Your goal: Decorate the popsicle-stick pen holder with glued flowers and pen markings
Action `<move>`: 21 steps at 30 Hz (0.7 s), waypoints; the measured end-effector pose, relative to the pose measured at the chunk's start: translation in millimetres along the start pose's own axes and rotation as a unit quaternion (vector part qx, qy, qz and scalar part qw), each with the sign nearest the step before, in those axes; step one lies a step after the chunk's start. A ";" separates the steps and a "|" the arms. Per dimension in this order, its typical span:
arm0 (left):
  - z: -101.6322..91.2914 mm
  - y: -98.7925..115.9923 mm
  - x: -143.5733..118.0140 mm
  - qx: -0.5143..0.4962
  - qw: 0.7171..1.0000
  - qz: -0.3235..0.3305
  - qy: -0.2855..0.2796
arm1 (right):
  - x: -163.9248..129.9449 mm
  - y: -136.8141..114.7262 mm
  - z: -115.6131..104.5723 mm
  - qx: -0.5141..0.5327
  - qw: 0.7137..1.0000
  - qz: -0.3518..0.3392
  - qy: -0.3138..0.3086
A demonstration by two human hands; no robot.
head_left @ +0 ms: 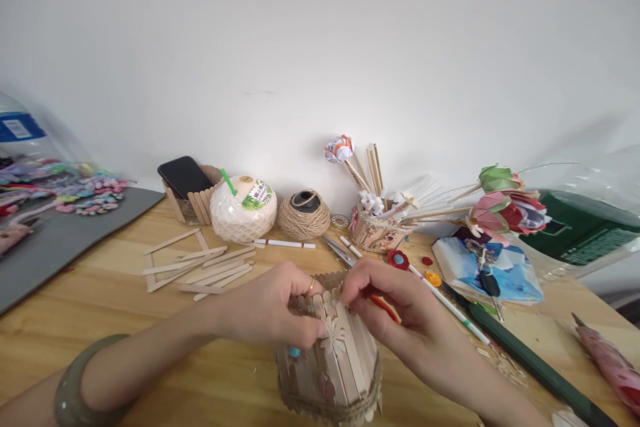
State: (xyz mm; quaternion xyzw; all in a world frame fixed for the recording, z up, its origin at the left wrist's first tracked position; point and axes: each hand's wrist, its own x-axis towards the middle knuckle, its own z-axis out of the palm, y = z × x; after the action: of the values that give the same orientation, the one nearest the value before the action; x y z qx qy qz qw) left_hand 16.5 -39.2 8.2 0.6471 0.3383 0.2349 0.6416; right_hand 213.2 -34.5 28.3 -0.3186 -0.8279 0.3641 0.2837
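In the middle front stands a craft-stick basket (350, 370), its wall made of upright wooden sticks with twine round the lower edge. A pale wooden flower (333, 335), a blue bead (295, 351) and a small pinkish piece (327, 385) decorate that wall. My left hand (273, 303) grips the basket's rim, thumb pressed on the outside beside the flower and fingers behind the wall. At the rim's right, my right hand (405, 313) is closed in a pinch; whatever lies between its fingertips is hidden.
Loose craft sticks (215, 270) lie left of the basket. Behind are a coconut (244, 210) with a green straw, a twine ball (303, 215), scissors (341, 251) and a decorated holder (377, 232). A dark green stick (530, 353) and a glue gun (607, 357) lie at right.
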 end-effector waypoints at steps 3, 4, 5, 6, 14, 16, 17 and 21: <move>0.9 0.1 1.0 0.003 1.000 0.005 0.006 | 0.7 -0.6 -0.5 -0.003 1.000 0.000 0.001; 1.5 0.3 1.2 0.005 1.000 0.006 0.009 | 1.1 -0.8 -0.5 -0.004 1.000 0.000 0.001; 2.1 0.5 1.3 0.008 1.000 0.006 0.011 | 1.5 -1.0 -0.3 -0.005 1.000 -0.002 0.002; 2.8 0.7 1.3 0.010 1.000 0.005 0.014 | 1.7 -1.2 -0.1 -0.007 1.000 -0.003 0.003; -1.6 -4.7 -0.6 0.026 1.000 0.004 0.010 | -1.0 -5.3 -1.2 -0.034 0.999 -0.005 0.002; -4.3 -6.8 -1.4 0.034 0.999 0.025 0.009 | -1.3 -6.7 -2.2 -0.043 0.999 -0.006 0.001; -5.1 -7.2 -1.8 0.039 0.999 0.037 0.010 | -1.2 -7.2 -2.4 -0.045 0.999 -0.008 0.003; -3.4 -3.4 -3.6 0.053 0.998 0.031 0.014 | -0.7 -7.9 0.0 -0.051 0.999 -0.002 0.003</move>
State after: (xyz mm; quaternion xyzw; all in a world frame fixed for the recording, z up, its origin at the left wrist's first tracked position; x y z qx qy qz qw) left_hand 11.2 -39.8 5.5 0.6874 0.3388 0.2456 0.5936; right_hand 211.1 -39.2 34.3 -0.3317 -0.8453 0.3200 0.2703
